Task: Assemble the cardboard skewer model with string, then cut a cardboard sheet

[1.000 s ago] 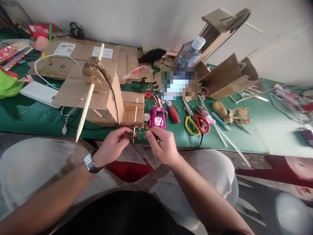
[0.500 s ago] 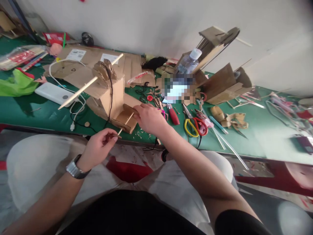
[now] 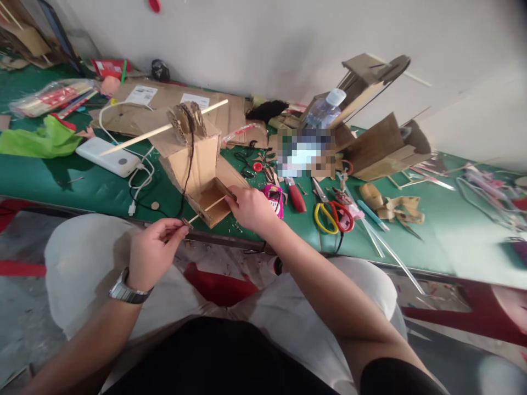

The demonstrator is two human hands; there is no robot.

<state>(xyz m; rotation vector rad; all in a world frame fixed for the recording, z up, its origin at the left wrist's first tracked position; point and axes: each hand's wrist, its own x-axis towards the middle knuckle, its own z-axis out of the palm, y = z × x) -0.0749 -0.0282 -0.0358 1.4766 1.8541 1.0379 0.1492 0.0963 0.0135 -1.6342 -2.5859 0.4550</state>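
Note:
A brown cardboard model [image 3: 200, 162] stands at the table's front edge, with an open box-like base. A thin wooden stick [image 3: 216, 203] runs across this base and out through its near left wall. At the stick's left end, my left hand [image 3: 153, 249] is closed in a pinch on a small cardboard disc [image 3: 188, 224]. My right hand [image 3: 256, 209] is closed on the base's right wall [image 3: 228, 188], steadying fingers partly hidden. On top of the model, corrugated discs [image 3: 187, 122] carry a black cord [image 3: 190, 159] and a thicker wooden rod [image 3: 138, 138].
Right of the model lie a pink toy-like item [image 3: 273, 198], a red-handled tool [image 3: 296, 197] and scissors [image 3: 329, 211]. A white power bank [image 3: 107, 156] with cable sits left. Behind are flat cardboard [image 3: 233, 112], a plastic bottle [image 3: 325, 109] and another cardboard build [image 3: 376, 148].
The camera view has shifted, so the table's things appear farther right. My left hand and the disc sit a little farther from the base, with more stick showing between. Both hands keep their grip.

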